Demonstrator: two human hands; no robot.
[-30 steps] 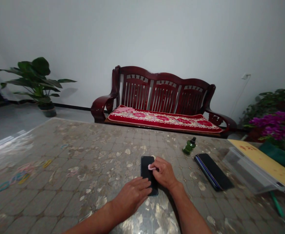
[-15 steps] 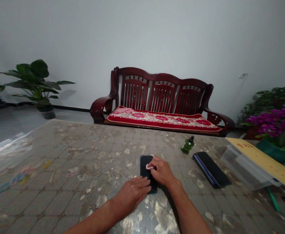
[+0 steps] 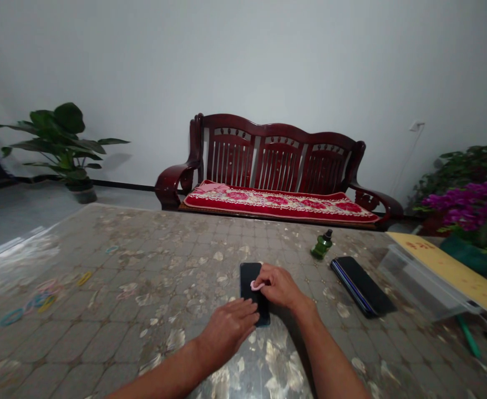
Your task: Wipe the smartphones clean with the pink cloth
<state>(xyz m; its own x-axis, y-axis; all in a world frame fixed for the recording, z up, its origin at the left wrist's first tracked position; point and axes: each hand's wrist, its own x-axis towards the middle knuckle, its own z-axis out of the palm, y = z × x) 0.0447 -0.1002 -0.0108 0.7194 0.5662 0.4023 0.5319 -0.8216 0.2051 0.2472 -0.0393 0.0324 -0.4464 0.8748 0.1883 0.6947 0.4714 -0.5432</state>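
Observation:
A black smartphone (image 3: 249, 274) lies flat on the patterned tablecloth in front of me, its long side pointing away. My left hand (image 3: 230, 327) rests with fingers stretched out, their tips on the phone's lower left part. Over the phone's right edge, my right hand (image 3: 280, 285) is closed in a pinch on a small pink loop that looks like a hair tie (image 3: 255, 286). The loop is over the dark screen; whether it touches the glass I cannot tell. The fingers cover part of both loop and phone.
Several coloured hair ties (image 3: 46, 302) lie at the left. A green bottle (image 3: 321, 245), a stack of dark phones (image 3: 366, 288) and a clear plastic box (image 3: 420, 285) under a yellow board (image 3: 447, 269) stand at the right. Beyond the table is a wooden bench (image 3: 277, 160).
My right hand and the pink loop have shifted very slightly to the right over the screen. My left hand stays on the phone. The view has moved a little.

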